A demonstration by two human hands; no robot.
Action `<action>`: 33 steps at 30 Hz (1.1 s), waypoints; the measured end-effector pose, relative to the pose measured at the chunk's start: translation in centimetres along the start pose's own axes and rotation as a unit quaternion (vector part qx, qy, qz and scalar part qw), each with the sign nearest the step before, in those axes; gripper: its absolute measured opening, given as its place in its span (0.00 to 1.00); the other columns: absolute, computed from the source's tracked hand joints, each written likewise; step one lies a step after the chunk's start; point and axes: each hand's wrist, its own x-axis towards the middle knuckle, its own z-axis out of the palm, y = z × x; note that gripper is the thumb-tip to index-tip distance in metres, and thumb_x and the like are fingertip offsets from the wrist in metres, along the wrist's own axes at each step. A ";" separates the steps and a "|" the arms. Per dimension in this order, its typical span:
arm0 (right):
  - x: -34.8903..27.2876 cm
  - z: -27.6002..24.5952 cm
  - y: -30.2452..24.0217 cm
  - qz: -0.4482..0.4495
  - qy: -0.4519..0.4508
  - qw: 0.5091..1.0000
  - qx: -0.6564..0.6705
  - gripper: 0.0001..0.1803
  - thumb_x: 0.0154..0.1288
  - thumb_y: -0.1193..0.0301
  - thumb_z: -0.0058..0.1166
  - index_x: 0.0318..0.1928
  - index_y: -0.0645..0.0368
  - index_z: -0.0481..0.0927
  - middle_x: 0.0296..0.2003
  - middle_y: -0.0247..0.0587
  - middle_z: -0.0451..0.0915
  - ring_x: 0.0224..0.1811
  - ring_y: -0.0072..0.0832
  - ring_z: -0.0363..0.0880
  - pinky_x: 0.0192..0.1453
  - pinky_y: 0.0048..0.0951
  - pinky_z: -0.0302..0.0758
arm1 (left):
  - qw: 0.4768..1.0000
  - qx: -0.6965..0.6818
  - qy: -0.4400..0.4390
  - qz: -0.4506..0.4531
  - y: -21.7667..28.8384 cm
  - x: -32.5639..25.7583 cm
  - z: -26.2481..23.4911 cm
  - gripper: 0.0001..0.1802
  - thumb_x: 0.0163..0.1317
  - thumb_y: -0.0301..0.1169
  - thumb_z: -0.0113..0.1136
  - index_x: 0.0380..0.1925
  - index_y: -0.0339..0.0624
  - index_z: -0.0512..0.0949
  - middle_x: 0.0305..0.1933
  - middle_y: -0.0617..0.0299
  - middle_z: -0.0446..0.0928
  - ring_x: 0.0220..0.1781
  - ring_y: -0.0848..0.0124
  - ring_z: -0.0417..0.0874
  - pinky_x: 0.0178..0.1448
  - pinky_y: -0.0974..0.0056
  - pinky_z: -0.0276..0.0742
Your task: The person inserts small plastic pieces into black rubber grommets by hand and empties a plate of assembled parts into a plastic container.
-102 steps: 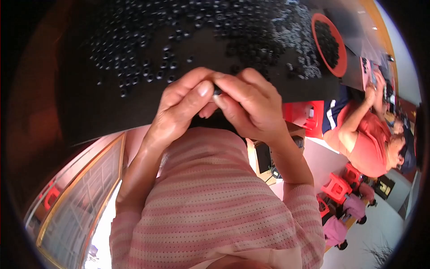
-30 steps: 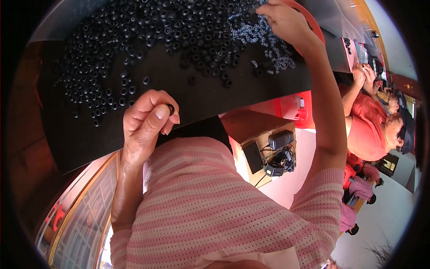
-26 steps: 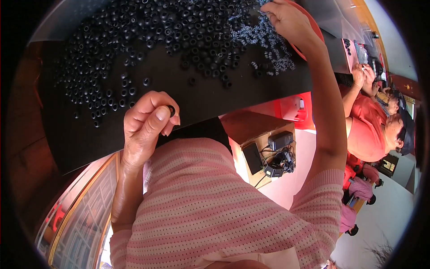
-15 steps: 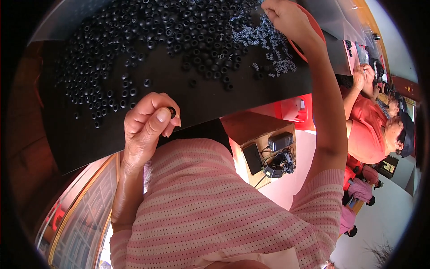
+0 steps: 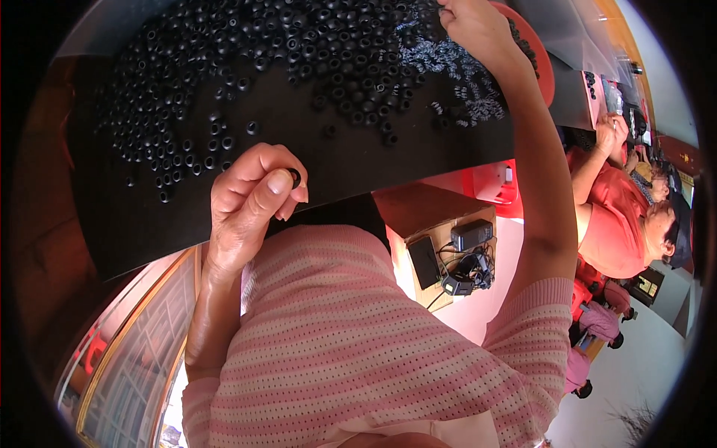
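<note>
- Left hand (image 5: 250,198) is curled close to the chest at the near edge of the surface, thumb and forefinger pinched on one small black ring (image 5: 296,178); the other fingers are folded in, likely to keep the ring steady and up where it can be seen.
- Right hand (image 5: 478,26) is stretched far across to the back of the surface, fingers bent down among the parts; whether it has hold of anything cannot be told, since the fingertips are hidden at the frame's rim.
- Dark surface (image 5: 343,160) carries everything; its near strip is bare, so the left hand has room.
- Heap of black rings (image 5: 246,52) is spread wide over the left and middle, loose and one layer deep toward its edges, a few strays lying apart nearer the body.
- Small ribbed springs (image 5: 455,67), paler in colour, lie just beside the right wrist, touching the heap's edge.
- Red dish (image 5: 539,60) sits behind the right forearm, partly blocked by it.
- Another person in a red top (image 5: 612,216) works at the far right, well apart.
- Black adapters and cables (image 5: 455,257) rest on a low board below.
</note>
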 end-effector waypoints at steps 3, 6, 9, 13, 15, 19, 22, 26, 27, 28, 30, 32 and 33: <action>-0.1 1.5 1.9 -0.048 0.073 0.996 0.018 0.06 0.55 0.80 0.46 0.35 0.62 0.73 0.32 0.54 0.75 0.36 0.48 0.75 0.41 0.41 0.70 | 1.000 -0.001 0.000 0.003 0.0 0.1 0.0 0.14 0.70 0.36 0.52 0.33 0.36 0.75 0.28 0.65 0.74 0.23 0.82 0.65 0.28 0.76 0.62; -0.9 1.3 2.0 -0.137 0.123 0.979 0.092 0.09 0.55 0.81 0.46 0.37 0.62 0.74 0.31 0.51 0.75 0.36 0.46 0.75 0.40 0.39 0.71 | 1.000 -0.006 0.019 -0.006 0.0 -0.2 0.0 0.13 0.70 0.36 0.52 0.34 0.36 0.76 0.27 0.65 0.74 0.23 0.82 0.65 0.28 0.76 0.62; -2.4 0.5 1.2 -0.174 0.063 0.973 0.141 0.10 0.56 0.81 0.47 0.39 0.62 0.74 0.31 0.48 0.74 0.34 0.43 0.76 0.39 0.36 0.71 | 1.000 -0.012 0.018 -0.014 -0.1 -0.1 -0.4 0.14 0.70 0.37 0.51 0.34 0.36 0.76 0.27 0.65 0.75 0.24 0.82 0.67 0.28 0.76 0.63; -5.4 1.4 -3.4 -0.037 -0.011 0.940 0.338 0.07 0.64 0.76 0.54 0.42 0.58 0.77 0.33 0.26 0.77 0.34 0.17 0.76 0.36 0.23 0.72 | 0.999 -0.038 0.010 0.006 -0.2 0.0 -0.4 0.15 0.71 0.37 0.50 0.35 0.35 0.75 0.27 0.64 0.75 0.23 0.82 0.66 0.28 0.75 0.63; -6.8 0.5 -7.7 -0.046 -0.017 0.887 0.459 0.07 0.60 0.74 0.61 0.37 0.61 0.78 0.27 0.29 0.76 0.28 0.15 0.73 0.33 0.18 0.70 | 0.998 -0.055 0.014 0.005 0.0 -0.1 -0.5 0.15 0.71 0.38 0.50 0.35 0.35 0.75 0.27 0.63 0.75 0.23 0.81 0.66 0.28 0.75 0.63; -8.8 0.8 -12.6 -0.055 -0.099 0.764 0.635 0.06 0.64 0.75 0.58 0.38 0.65 0.79 0.29 0.31 0.79 0.31 0.13 0.75 0.35 0.15 0.71 | 0.995 -0.100 0.018 -0.015 0.1 -0.1 -0.5 0.16 0.72 0.39 0.50 0.37 0.35 0.75 0.28 0.61 0.75 0.24 0.80 0.66 0.28 0.75 0.63; -9.3 1.0 -14.8 -0.073 -0.141 0.675 0.721 0.05 0.67 0.79 0.53 0.38 0.71 0.77 0.27 0.39 0.81 0.30 0.22 0.82 0.36 0.21 0.77 | 0.990 -0.137 0.028 -0.023 0.3 -0.4 -0.6 0.16 0.72 0.39 0.49 0.40 0.35 0.75 0.29 0.61 0.76 0.24 0.80 0.67 0.28 0.75 0.63; -10.1 2.0 -16.1 -0.052 -0.095 0.676 0.729 0.03 0.66 0.80 0.53 0.36 0.70 0.77 0.26 0.41 0.80 0.27 0.23 0.82 0.32 0.20 0.77 | 0.989 -0.140 0.030 -0.029 0.3 -0.5 -0.6 0.16 0.72 0.39 0.50 0.41 0.35 0.75 0.30 0.60 0.76 0.24 0.80 0.67 0.27 0.75 0.62; -10.2 1.9 -16.4 -0.053 -0.098 0.676 0.729 0.03 0.66 0.80 0.53 0.36 0.70 0.77 0.26 0.41 0.80 0.27 0.23 0.82 0.32 0.20 0.77 | 0.989 -0.141 0.032 -0.028 0.2 -0.6 -0.6 0.16 0.72 0.39 0.50 0.41 0.35 0.75 0.30 0.60 0.76 0.24 0.80 0.67 0.27 0.75 0.62; -10.3 1.8 -16.6 -0.093 -0.044 0.740 0.665 0.02 0.65 0.82 0.53 0.36 0.70 0.77 0.25 0.41 0.79 0.27 0.23 0.83 0.31 0.20 0.76 | 0.988 -0.147 0.034 -0.027 0.2 -0.6 -0.7 0.16 0.72 0.40 0.50 0.41 0.36 0.75 0.30 0.61 0.76 0.24 0.80 0.67 0.27 0.75 0.62; -10.5 1.8 -16.9 -0.133 0.010 0.795 0.591 0.02 0.64 0.83 0.53 0.36 0.69 0.77 0.25 0.41 0.78 0.26 0.24 0.83 0.30 0.20 0.76 | 0.987 -0.154 0.035 -0.026 0.2 -0.7 -0.8 0.16 0.71 0.40 0.50 0.41 0.36 0.75 0.30 0.61 0.76 0.24 0.80 0.67 0.27 0.75 0.61; -10.8 2.3 -17.1 -0.183 0.073 0.814 0.546 0.04 0.63 0.84 0.54 0.39 0.70 0.78 0.27 0.40 0.78 0.27 0.21 0.80 0.29 0.18 0.73 | 0.988 -0.150 0.031 -0.017 0.1 -0.7 -0.8 0.15 0.72 0.39 0.50 0.41 0.36 0.75 0.29 0.62 0.76 0.24 0.80 0.67 0.27 0.75 0.61; -10.9 2.4 -17.2 -0.207 0.104 0.821 0.522 0.06 0.62 0.85 0.55 0.40 0.71 0.79 0.29 0.40 0.77 0.27 0.20 0.79 0.28 0.17 0.72 | 0.988 -0.151 0.032 -0.017 0.0 -0.6 -0.9 0.15 0.72 0.39 0.50 0.41 0.36 0.75 0.29 0.62 0.76 0.24 0.80 0.67 0.27 0.75 0.61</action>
